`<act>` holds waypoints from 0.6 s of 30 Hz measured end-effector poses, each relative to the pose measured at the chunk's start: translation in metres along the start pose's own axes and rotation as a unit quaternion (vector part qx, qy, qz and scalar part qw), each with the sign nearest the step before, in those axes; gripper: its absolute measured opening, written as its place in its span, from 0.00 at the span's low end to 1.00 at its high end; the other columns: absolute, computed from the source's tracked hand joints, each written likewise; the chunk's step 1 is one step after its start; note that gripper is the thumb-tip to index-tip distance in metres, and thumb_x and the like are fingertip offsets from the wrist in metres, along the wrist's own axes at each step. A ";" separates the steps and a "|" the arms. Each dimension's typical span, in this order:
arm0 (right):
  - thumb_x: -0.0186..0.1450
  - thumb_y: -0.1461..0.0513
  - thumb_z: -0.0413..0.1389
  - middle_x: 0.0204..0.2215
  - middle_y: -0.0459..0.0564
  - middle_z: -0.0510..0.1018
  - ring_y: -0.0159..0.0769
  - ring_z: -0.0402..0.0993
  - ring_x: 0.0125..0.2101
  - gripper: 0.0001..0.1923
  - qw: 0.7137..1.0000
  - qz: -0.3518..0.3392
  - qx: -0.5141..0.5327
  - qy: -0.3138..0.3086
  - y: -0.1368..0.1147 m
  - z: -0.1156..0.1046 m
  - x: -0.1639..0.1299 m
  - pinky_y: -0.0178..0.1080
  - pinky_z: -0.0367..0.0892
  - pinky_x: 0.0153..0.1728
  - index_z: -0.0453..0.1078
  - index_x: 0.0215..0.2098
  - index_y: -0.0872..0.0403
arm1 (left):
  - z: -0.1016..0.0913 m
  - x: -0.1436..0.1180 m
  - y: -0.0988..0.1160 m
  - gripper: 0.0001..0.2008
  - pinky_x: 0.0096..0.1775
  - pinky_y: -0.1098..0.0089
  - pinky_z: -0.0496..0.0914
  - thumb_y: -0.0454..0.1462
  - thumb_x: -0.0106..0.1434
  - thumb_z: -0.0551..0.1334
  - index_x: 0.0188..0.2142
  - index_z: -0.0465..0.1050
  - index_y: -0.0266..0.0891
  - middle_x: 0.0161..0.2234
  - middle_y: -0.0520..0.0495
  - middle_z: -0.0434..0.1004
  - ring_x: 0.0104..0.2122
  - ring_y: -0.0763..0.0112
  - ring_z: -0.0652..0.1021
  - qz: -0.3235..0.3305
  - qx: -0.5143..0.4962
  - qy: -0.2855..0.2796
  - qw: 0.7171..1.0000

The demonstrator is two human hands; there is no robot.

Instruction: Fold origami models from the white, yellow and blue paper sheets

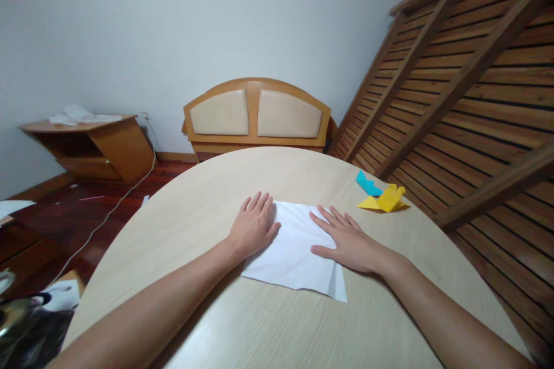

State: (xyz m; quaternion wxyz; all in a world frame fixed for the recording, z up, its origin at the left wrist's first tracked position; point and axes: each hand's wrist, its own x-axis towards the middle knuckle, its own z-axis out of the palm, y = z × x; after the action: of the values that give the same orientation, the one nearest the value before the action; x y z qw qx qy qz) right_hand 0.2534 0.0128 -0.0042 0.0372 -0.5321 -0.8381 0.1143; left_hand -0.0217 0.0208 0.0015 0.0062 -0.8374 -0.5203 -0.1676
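A creased white sheet of paper (288, 268) lies on the round table, its near right corner bent along a fold. My left hand (254, 223) rests flat over the sheet's left edge, fingers stretched away from me and the thumb on the paper. Across the right edge lies my right hand (344, 239), palm down with its fingers spread. Neither hand grips the sheet. Parts of both side edges are hidden under the hands.
Right of the sheet, a yellow origami figure (390, 199) and a blue folded paper piece (367, 184) sit near the rim of the round table (208, 311). Wooden slats (433, 121) lean along the right. A headboard (257, 85) and a low cabinet (116, 153) stand beyond.
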 end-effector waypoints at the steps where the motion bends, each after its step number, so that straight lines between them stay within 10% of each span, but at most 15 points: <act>1: 0.64 0.34 0.48 0.72 0.55 0.46 0.59 0.38 0.71 0.46 1.000 0.003 -0.007 0.011 0.000 0.002 0.001 0.65 0.41 0.66 0.49 0.72 0.45 | -0.002 -0.002 0.006 0.28 0.65 0.48 0.56 0.43 0.69 0.57 0.65 0.59 0.34 0.67 0.34 0.60 0.67 0.49 0.60 0.039 -0.017 0.015 0.999; 6: 0.68 0.38 0.47 0.72 0.56 0.50 0.55 0.40 0.71 0.41 0.998 -0.004 -0.012 0.065 -0.004 0.007 0.010 0.61 0.40 0.67 0.53 0.71 0.49 | -0.006 -0.012 0.029 0.28 0.63 0.48 0.60 0.48 0.70 0.56 0.65 0.62 0.40 0.67 0.38 0.60 0.66 0.49 0.63 0.163 -0.090 -0.059 0.981; 11: 0.71 0.43 0.47 0.69 0.52 0.59 0.49 0.48 0.70 0.30 0.992 -0.112 0.048 0.043 -0.010 -0.006 0.006 0.59 0.42 0.68 0.62 0.66 0.46 | -0.005 -0.007 0.015 0.29 0.64 0.41 0.54 0.51 0.72 0.51 0.66 0.60 0.40 0.70 0.38 0.53 0.68 0.44 0.55 0.121 -0.069 -0.131 0.981; 18: 0.57 0.36 0.60 0.72 0.57 0.51 0.58 0.37 0.71 0.51 0.986 -0.156 0.052 0.019 -0.025 0.000 -0.002 0.63 0.37 0.68 0.55 0.70 0.51 | -0.005 -0.002 -0.005 0.28 0.65 0.42 0.51 0.50 0.75 0.45 0.67 0.60 0.41 0.70 0.41 0.53 0.69 0.46 0.52 0.113 -0.075 -0.136 0.981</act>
State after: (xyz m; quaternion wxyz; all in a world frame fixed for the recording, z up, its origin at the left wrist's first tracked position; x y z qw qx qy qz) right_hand 0.2322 0.0008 0.0012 0.0981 -0.3938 -0.9031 0.1401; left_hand -0.0286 0.0208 0.0045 -0.1091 -0.9037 -0.4043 -0.0889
